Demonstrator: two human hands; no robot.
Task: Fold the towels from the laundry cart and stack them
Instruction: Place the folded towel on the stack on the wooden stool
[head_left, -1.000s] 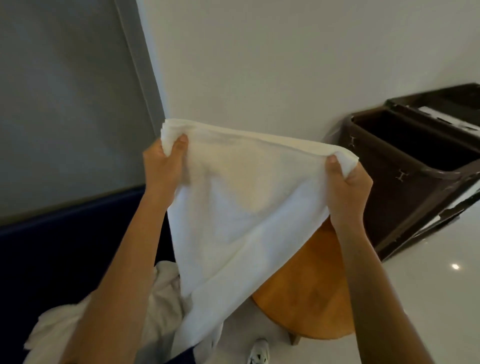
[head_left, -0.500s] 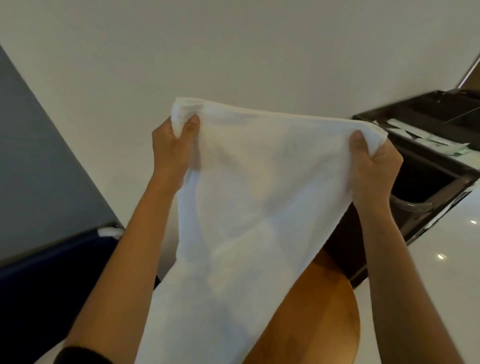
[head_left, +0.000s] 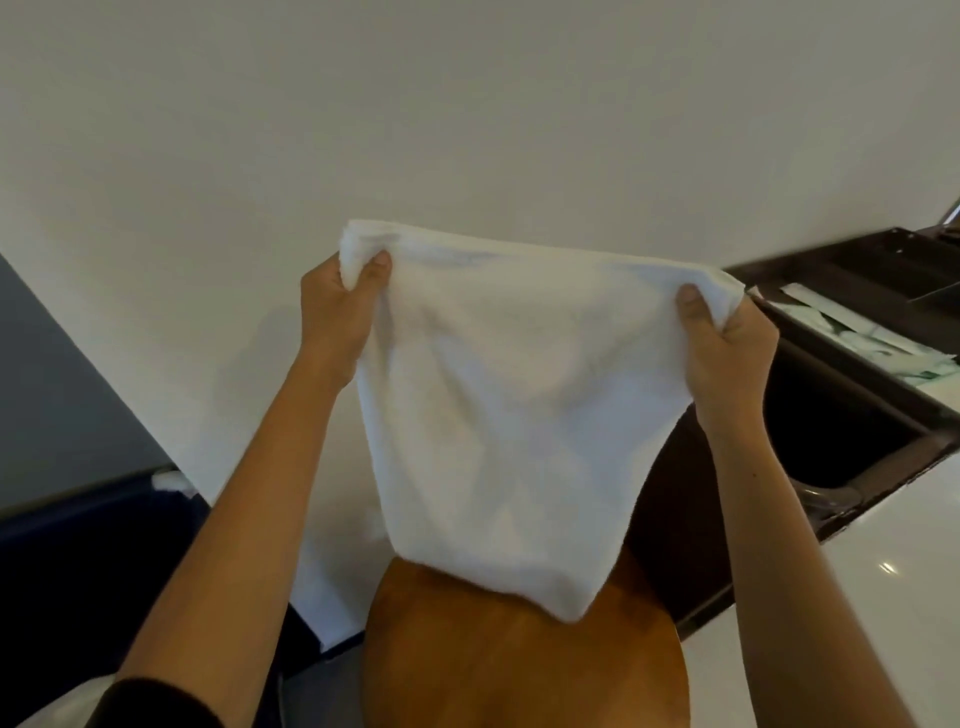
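Gripping the towel (head_left: 498, 415) up top, left hand (head_left: 332, 317) and right hand (head_left: 727, 358), hem now lifted.

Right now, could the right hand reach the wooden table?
Probably, though not freely: the right hand grips the towel by a corner, and it hangs above the wooden table.

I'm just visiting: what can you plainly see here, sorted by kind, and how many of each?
Hands: 2, the left hand and the right hand, each gripping a top corner
white towel, held up: 1
round wooden table: 1
dark brown bin unit: 1
Total: 5
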